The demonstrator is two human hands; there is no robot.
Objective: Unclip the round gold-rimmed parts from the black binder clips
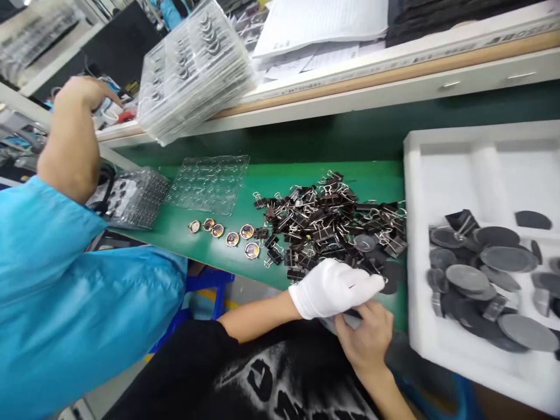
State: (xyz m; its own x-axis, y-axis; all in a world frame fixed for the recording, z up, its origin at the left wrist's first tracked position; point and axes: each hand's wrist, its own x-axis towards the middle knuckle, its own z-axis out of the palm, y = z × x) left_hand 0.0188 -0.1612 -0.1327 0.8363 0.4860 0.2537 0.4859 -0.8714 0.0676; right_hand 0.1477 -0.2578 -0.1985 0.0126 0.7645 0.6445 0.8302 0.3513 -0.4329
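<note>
My left hand (335, 286), in a white glove, is closed at the near edge of the green table, fingers pointing right. Beneath it, my bare right hand (367, 335) is closed with bent fingers, the two hands touching. A dark piece shows between them, mostly hidden, so its kind cannot be made out. Beside the gloved fingertips a small wire loop is visible. Just beyond lies a heap of black binder clips (324, 233) with silver wire handles. A flat black disc (392, 275) rests on the table right of the glove.
At right, a white tray (413, 245) holds several dark discs (507, 259). Several small round gold-rimmed parts (232, 238) lie left of the clips, near a clear plastic tray (210, 184). Stacked clear trays (192, 70) overhang the shelf. A blue-sleeved co-worker's arm (70, 146) reaches in at left.
</note>
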